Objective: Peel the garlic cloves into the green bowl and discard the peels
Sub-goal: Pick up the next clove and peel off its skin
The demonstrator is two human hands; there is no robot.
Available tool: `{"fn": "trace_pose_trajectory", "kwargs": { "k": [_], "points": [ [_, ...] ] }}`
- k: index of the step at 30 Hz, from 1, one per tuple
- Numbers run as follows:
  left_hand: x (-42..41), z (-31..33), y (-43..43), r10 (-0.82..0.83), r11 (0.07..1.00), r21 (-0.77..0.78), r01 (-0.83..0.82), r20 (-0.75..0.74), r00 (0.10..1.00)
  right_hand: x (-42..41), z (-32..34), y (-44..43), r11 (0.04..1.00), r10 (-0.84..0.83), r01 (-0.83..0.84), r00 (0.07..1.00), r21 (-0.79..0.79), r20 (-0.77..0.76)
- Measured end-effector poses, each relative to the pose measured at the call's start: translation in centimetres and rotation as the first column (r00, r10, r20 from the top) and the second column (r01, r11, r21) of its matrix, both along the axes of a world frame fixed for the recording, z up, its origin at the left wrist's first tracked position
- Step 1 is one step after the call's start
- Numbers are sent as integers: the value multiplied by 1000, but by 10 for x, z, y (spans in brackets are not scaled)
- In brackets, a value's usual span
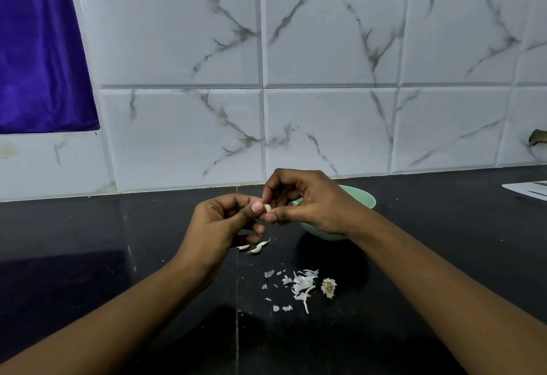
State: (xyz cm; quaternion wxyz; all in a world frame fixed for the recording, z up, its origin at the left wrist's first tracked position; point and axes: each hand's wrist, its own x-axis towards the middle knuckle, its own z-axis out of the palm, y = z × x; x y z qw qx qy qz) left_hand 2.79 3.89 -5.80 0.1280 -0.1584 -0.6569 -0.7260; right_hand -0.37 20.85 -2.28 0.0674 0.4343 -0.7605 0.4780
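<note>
Both our left hand (220,220) and right hand (307,201) pinch one garlic clove (268,208) beside the green bowl (365,198); we're mid-peel, and next must strip its skin, then drop it in.

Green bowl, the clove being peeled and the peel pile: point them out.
green bowl (371,200), head view, right rim.
garlic clove (268,207), head view, its exposed white middle.
peel pile (302,284), head view, largest white flakes.

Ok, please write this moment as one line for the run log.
step: peeling | left hand, right hand: pinch garlic clove | green bowl: behind right hand | loose cloves, peels: on counter
</note>
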Motion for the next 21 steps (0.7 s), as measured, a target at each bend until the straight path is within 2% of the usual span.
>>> {"fn": "trace_pose_trajectory", "kwargs": {
  "k": [8, 15, 21],
  "points": [
    [3, 1, 2, -56, 998, 7, 56, 56, 997, 0, 0, 3, 1000, 10, -10, 1000, -11, 22],
    [3, 2, 2, -35, 999, -5, 35, 77, 996, -1, -1, 2, 999, -11, 11, 1000, 44, -8],
    [3, 2, 1, -24, 1000, 3, 24, 88, 996, -1, -2, 1, 1000, 1, -1, 1000, 7, 5]
  ]
}}
